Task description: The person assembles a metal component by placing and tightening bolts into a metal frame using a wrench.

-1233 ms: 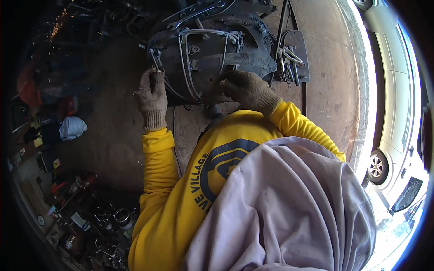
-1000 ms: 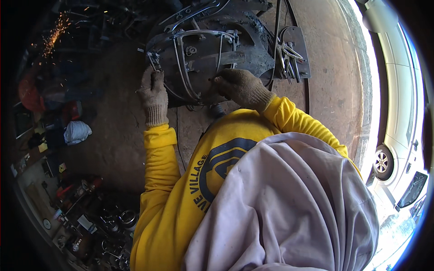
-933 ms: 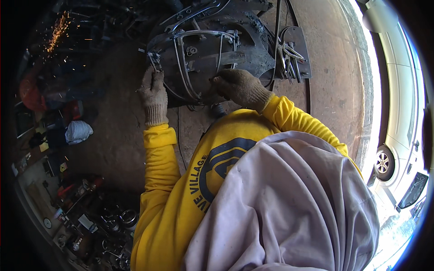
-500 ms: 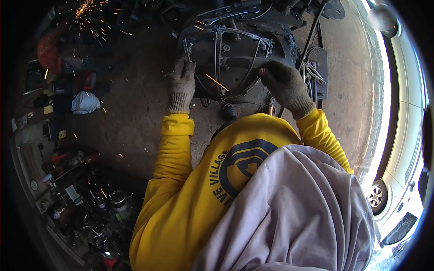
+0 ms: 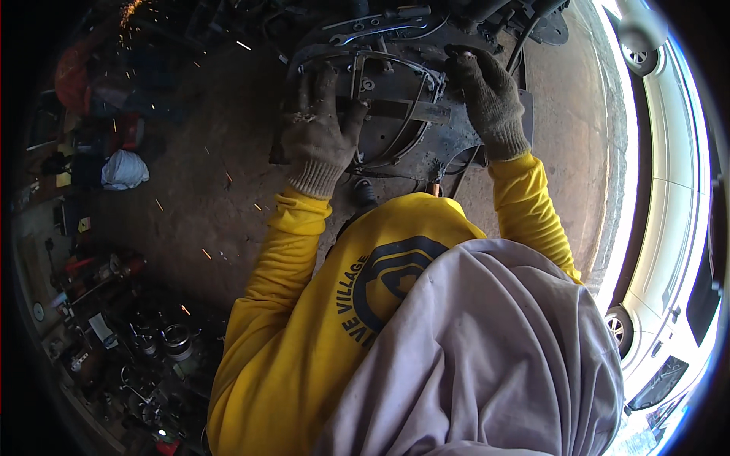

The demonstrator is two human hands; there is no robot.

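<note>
A frame of curved metal bars (image 5: 419,102) lies on a dark, worn metal work surface (image 5: 449,140) in front of me. My left hand (image 5: 319,129), in a dirty knitted glove, rests over the frame's left side with fingers and thumb spread. Just past the frame's right corner is my right hand (image 5: 490,102), gloved the same way, its fingers bent together at the tips. A small pale spot shows at those fingertips; whether it is a held piece or a bare fingertip is unclear. A flat metal strip (image 5: 430,113) crosses beneath the bars.
A wrench (image 5: 380,32) lies beyond the frame. Orange sparks (image 5: 131,11) fly at the far left, near a person in orange (image 5: 72,80). Machine parts (image 5: 176,340) crowd the lower left. A pale car (image 5: 661,220) stands outside on the right.
My left hand has moved right onto the frame and spread its fingers. My right hand has moved away from me, from the frame's near right side to beyond its right corner.
</note>
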